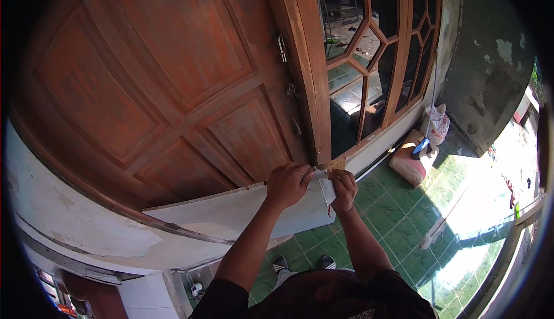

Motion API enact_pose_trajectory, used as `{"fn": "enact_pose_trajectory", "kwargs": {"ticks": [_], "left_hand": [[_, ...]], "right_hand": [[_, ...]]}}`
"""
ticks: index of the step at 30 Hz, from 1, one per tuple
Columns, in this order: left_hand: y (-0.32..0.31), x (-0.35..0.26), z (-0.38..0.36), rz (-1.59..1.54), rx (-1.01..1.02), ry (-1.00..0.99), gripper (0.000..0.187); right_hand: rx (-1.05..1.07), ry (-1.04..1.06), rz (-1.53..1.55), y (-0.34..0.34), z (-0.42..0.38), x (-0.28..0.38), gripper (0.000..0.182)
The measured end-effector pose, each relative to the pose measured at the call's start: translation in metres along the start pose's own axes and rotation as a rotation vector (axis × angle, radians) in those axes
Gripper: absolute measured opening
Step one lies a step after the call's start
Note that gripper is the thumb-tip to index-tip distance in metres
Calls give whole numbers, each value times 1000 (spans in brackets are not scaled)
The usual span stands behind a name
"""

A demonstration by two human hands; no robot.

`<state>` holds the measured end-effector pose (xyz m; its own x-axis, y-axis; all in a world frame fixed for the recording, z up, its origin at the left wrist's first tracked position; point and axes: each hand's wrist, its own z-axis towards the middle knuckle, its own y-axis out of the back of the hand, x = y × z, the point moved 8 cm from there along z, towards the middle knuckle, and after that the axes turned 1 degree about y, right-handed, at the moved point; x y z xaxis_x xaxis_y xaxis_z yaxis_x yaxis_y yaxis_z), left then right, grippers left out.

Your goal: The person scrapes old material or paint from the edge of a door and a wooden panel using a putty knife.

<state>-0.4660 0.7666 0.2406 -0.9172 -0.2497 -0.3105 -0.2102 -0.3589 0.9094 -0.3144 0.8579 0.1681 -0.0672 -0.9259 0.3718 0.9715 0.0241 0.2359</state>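
Honestly, the striped sandals (328,261) look well planted on the green floor tiles (378,215). Left hand (286,185) sits at the top edge of the white board (248,212), fingers bunched, can't tell what's pinched. Right hand (344,190) is closed around a flat white piece (327,189) near the board's right end. I'd brace with the left, keep the piece flat, and mind the panelled wooden door (173,48) just beyond.
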Motion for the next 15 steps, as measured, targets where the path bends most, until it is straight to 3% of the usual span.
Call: {"fn": "enact_pose_trajectory", "kwargs": {"ticks": [15], "left_hand": [[3, 6, 9, -59, -4, 29, 33]], "right_hand": [[245, -59, 84, -10, -18, 0, 37]]}}
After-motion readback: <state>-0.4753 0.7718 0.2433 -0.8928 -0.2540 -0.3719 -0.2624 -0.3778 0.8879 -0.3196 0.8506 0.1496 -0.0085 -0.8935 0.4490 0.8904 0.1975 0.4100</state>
